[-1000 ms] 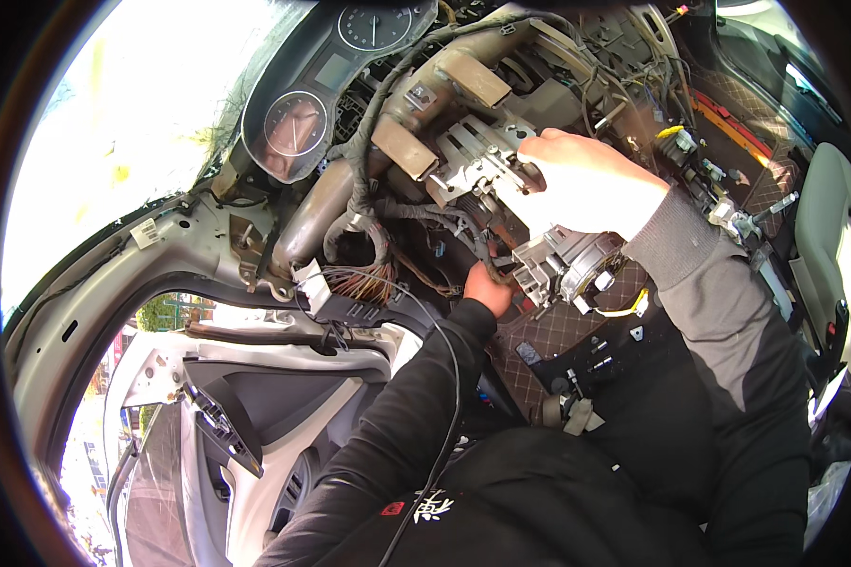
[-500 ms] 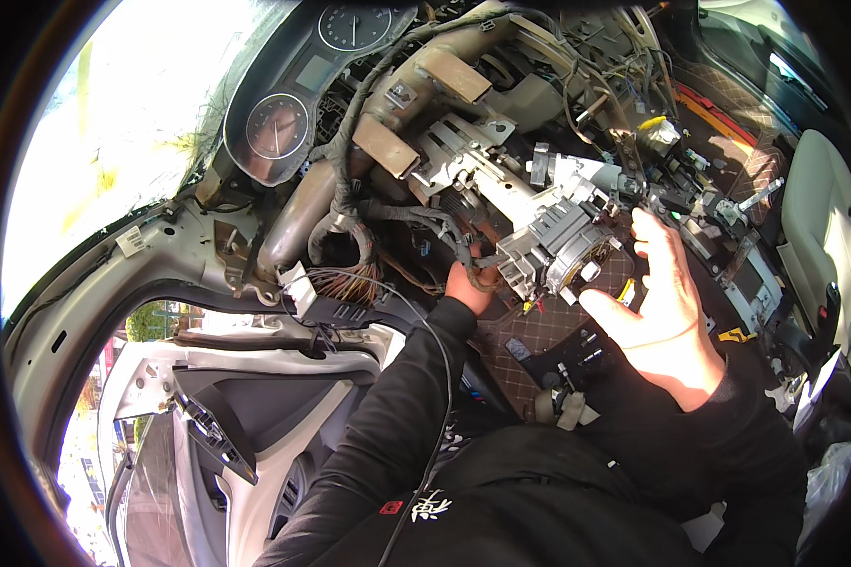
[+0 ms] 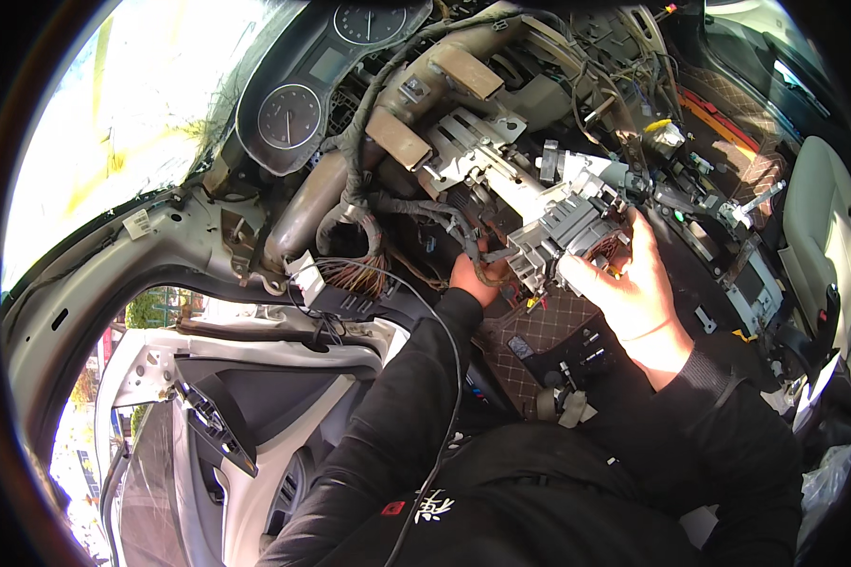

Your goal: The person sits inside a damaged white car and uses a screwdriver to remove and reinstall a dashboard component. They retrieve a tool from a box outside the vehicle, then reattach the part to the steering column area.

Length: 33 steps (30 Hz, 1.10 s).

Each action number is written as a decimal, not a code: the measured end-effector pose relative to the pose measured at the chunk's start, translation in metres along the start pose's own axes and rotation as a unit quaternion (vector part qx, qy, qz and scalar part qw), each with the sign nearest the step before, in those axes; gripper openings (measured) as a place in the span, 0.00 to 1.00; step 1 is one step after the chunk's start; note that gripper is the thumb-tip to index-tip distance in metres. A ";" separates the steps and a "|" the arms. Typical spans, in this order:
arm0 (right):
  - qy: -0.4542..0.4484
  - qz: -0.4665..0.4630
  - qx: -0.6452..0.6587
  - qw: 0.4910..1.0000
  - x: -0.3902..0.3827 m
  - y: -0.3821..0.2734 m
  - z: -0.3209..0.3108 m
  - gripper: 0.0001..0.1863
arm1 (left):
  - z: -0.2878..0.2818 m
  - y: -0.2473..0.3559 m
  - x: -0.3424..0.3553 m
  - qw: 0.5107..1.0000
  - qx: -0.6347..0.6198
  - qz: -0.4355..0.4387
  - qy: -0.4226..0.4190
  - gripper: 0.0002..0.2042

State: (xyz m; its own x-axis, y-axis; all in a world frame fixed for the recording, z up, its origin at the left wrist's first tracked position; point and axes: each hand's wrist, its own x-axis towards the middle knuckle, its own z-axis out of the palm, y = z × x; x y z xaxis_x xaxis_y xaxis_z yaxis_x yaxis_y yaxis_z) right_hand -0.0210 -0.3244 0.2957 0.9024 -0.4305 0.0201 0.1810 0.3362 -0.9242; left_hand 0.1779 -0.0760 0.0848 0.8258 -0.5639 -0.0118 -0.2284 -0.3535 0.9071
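Note:
The steering column [image 3: 515, 189] juts out from the stripped dashboard, with a grey switch housing [image 3: 569, 231] at its end. My right hand [image 3: 638, 302] grips the round end of that housing, thumb on the near left side and fingers on the right. My left hand [image 3: 475, 280] is beside the left underside of the column, where a black-taped wiring harness [image 3: 444, 215] runs across it. The fingers of this hand are hidden behind the wires and the column, so its grip does not show.
A brown metal crossbeam [image 3: 317, 203] spans the dashboard behind the instrument cluster [image 3: 288, 118]. Loose wires with a white connector [image 3: 304, 276] hang at the left, above the open door [image 3: 284, 406]. Removed parts and cables lie around the centre console, left of a light seat [image 3: 818, 227].
My right hand has moved left and closed onto the end of the column housing; before, it was spread open beside it. My left hand stays under the wires. The view has shifted slightly.

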 end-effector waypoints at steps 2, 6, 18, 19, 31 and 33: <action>0.010 0.010 0.008 1.000 0.002 -0.002 0.004 0.49 | 0.003 -0.004 0.005 0.996 -0.080 -0.048 -0.005 0.14; -0.012 0.090 0.086 0.992 0.003 -0.015 0.003 0.36 | 0.002 -0.004 -0.001 0.998 0.025 0.043 -0.045 0.15; 0.002 0.135 0.106 0.985 0.006 -0.018 0.004 0.37 | -0.001 0.003 0.006 0.869 0.435 0.213 -0.102 0.19; 0.006 0.135 0.107 0.985 0.007 -0.018 0.004 0.38 | -0.003 0.011 0.002 0.842 0.478 0.226 -0.110 0.18; 0.035 0.146 0.100 0.984 0.008 -0.014 0.007 0.41 | 0.004 -0.027 0.017 0.997 0.008 0.076 -0.026 0.14; 0.035 0.135 0.090 0.986 0.009 -0.014 0.007 0.42 | 0.006 -0.033 0.018 0.998 0.044 0.054 -0.004 0.15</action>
State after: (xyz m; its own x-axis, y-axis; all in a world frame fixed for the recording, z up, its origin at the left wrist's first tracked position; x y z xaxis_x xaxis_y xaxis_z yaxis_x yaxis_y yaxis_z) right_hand -0.0130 -0.3266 0.3116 0.8994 -0.3593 -0.2491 0.0102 0.5867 -0.8097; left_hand 0.1974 -0.0787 0.0518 0.7899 -0.6079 0.0806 -0.3611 -0.3548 0.8624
